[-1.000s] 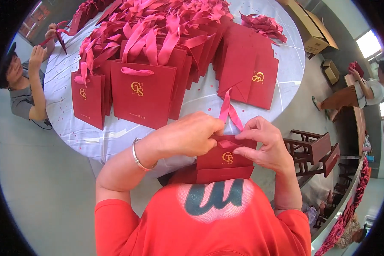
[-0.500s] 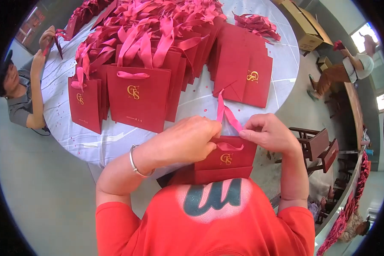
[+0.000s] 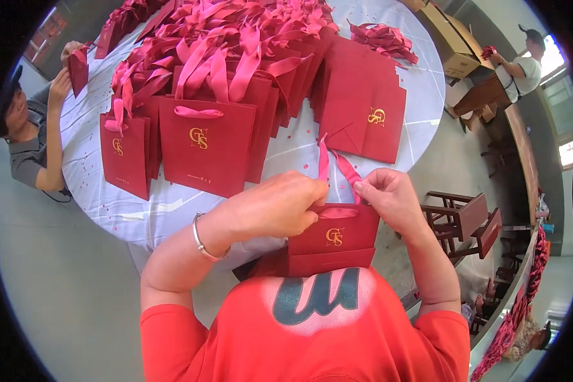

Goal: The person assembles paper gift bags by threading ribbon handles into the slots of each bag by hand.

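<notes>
A cardboard box (image 3: pixel 451 44) sits at upper right; dark wooden seats (image 3: pixel 470 218) lower; a bright window (image 3: pixel 571 153) beyond.

Gold lettering (image 3: pixel 334 237) marks the red bags (image 3: pixel 363 237) (turned on one), dark lettering (image 3: pixel 316 300) the red shirt (image 3: pixel 286 356).

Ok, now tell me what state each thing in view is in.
Left hand: fingers curled; grip partly hidden
Right hand: pinching
Pink ribbon: pinched on its right side
Nearest bag: front ribbon slack
Standing bags: upright, ribboned
Flat bags: overlapping in a pile
Loose ribbons: heaped
Tablecloth: creased, red-specked
Cardboard box: flap open
</notes>
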`<state>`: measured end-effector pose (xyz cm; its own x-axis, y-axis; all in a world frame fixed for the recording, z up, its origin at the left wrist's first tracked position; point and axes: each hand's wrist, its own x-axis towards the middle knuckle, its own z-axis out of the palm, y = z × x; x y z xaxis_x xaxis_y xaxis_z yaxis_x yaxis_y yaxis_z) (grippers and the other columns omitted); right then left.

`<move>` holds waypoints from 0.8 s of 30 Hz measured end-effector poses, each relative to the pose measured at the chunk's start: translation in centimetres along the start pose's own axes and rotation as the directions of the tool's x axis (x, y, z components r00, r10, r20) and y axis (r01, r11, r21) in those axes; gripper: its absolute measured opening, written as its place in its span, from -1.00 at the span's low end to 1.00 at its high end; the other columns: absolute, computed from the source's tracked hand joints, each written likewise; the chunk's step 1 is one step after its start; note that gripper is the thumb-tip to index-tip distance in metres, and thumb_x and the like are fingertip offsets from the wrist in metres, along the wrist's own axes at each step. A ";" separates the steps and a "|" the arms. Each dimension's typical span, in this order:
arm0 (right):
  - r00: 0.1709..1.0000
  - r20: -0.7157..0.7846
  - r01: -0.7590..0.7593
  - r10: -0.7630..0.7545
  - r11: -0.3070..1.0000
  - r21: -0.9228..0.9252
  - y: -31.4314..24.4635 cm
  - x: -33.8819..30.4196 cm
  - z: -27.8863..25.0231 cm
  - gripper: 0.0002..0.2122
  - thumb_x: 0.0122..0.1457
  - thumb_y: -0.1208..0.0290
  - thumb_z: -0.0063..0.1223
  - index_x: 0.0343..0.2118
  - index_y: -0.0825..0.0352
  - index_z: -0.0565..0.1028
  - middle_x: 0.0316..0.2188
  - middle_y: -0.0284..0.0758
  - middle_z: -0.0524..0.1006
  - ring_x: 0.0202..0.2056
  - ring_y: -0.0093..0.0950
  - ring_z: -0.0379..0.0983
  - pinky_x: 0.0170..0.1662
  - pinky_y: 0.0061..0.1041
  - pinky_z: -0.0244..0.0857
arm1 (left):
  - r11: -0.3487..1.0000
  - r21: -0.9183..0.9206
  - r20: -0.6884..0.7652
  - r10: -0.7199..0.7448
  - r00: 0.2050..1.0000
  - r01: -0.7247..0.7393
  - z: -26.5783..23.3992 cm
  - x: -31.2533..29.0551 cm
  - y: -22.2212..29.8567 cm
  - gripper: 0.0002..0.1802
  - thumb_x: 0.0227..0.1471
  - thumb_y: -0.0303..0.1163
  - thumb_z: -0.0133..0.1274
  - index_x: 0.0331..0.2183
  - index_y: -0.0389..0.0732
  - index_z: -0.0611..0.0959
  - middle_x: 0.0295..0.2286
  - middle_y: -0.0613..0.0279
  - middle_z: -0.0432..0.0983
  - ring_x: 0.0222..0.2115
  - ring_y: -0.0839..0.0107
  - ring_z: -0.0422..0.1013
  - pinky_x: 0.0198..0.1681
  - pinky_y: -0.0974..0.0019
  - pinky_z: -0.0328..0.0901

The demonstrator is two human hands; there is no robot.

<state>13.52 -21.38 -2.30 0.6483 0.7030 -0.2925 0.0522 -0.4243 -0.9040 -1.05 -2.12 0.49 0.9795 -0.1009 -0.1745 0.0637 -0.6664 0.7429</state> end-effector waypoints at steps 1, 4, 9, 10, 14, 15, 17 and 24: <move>1.000 -0.001 0.006 -0.006 1.000 0.000 -0.1 0.0 -0.1 -0.82 0.17 0.42 0.19 -0.47 0.44 0.56 -0.58 -0.48 0.52 -0.53 -0.75 0.31 -0.50 -0.67 0.21 | 1.000 0.005 -0.004 0.001 1.000 -0.001 0.0 0.0 0.0 -0.82 -0.10 -0.47 0.16 -0.40 -0.34 0.56 -0.45 -0.10 0.55 -0.35 -0.06 0.49 -0.31 0.07 0.34; 0.996 -0.031 0.087 -0.088 0.995 -0.041 -0.4 -0.6 -0.3 -0.82 0.18 0.41 0.17 -0.44 0.44 0.56 -0.57 -0.49 0.52 -0.52 -0.75 0.33 -0.48 -0.66 0.22 | 0.999 -0.016 -0.036 0.027 0.999 -0.028 -0.2 -0.2 -0.3 -0.82 -0.11 -0.49 0.17 -0.39 -0.34 0.57 -0.46 -0.08 0.56 -0.41 0.04 0.51 -0.34 0.12 0.36; 0.996 -0.074 0.058 -0.041 0.969 0.240 1.3 -3.5 -2.0 -0.75 0.22 0.36 0.10 -0.14 0.43 0.50 -0.33 -0.41 0.55 -0.30 -0.67 0.41 -0.24 -0.63 0.29 | 0.943 -0.328 -0.108 -0.098 0.989 0.058 -1.5 -0.8 -0.1 -0.83 -0.08 -0.53 0.22 -0.40 -0.36 0.57 -0.55 0.13 0.55 -0.60 0.51 0.45 -0.54 0.35 0.34; 0.998 -0.044 0.052 -0.039 0.933 0.356 3.7 -4.2 -2.7 -0.64 0.21 0.31 0.12 -0.03 0.45 0.45 -0.22 -0.35 0.55 -0.19 -0.59 0.45 -0.12 -0.57 0.33 | 0.945 -0.323 -0.116 -0.081 0.990 0.039 -1.6 -0.4 0.0 -0.83 -0.08 -0.53 0.22 -0.40 -0.36 0.57 -0.55 0.13 0.55 -0.60 0.51 0.45 -0.54 0.35 0.34; 0.993 -0.064 0.112 -0.094 0.703 0.702 5.0 -7.8 -1.1 -0.53 0.10 0.34 0.28 0.02 0.48 0.42 -0.12 -0.25 0.56 -0.08 -0.45 0.50 0.02 -0.46 0.37 | 0.787 -0.611 -0.092 -0.184 0.979 0.090 -0.7 0.3 -0.9 -0.87 0.00 -0.54 0.18 -0.38 -0.34 0.56 -0.53 0.27 0.51 -0.61 0.61 0.42 -0.58 0.48 0.33; 0.992 -0.096 0.127 -0.083 0.671 0.730 4.9 -8.3 -0.5 -0.56 0.09 0.40 0.28 0.00 0.48 0.43 -0.12 -0.25 0.57 -0.10 -0.45 0.52 -0.01 -0.44 0.39 | 0.756 -0.651 -0.092 -0.169 0.981 0.068 -0.5 0.5 -1.0 -0.88 0.01 -0.54 0.17 -0.37 -0.33 0.55 -0.51 0.29 0.50 -0.61 0.61 0.42 -0.58 0.51 0.33; 0.986 -0.161 0.157 -0.050 0.616 0.772 3.6 -8.7 -0.5 -0.66 0.09 0.53 0.24 -0.06 0.48 0.48 -0.17 -0.24 0.59 -0.18 -0.47 0.54 -0.07 -0.45 0.43 | 0.772 -0.632 -0.098 -0.170 0.981 0.070 -0.2 0.6 -0.7 -0.86 0.01 -0.54 0.17 -0.34 -0.32 0.54 -0.50 0.29 0.50 -0.62 0.62 0.41 -0.59 0.51 0.32; 0.694 -0.621 0.572 -0.366 0.804 0.165 -5.0 -6.8 -6.6 -0.82 0.13 0.59 0.13 -0.19 0.51 0.55 -0.30 -0.31 0.60 -0.30 -0.57 0.50 -0.19 -0.57 0.39 | 0.769 -0.616 -0.459 -0.172 0.872 -0.172 -0.6 0.5 0.2 -0.76 0.06 -0.49 0.16 -0.20 -0.28 0.53 -0.44 0.30 0.54 -0.51 0.58 0.51 -0.54 0.52 0.32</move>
<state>13.83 -27.81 6.26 0.9020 0.2884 0.3213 0.2870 0.1553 -0.9453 -0.41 -1.87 0.91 0.9307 0.3654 0.0166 -0.0019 -0.0403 0.9992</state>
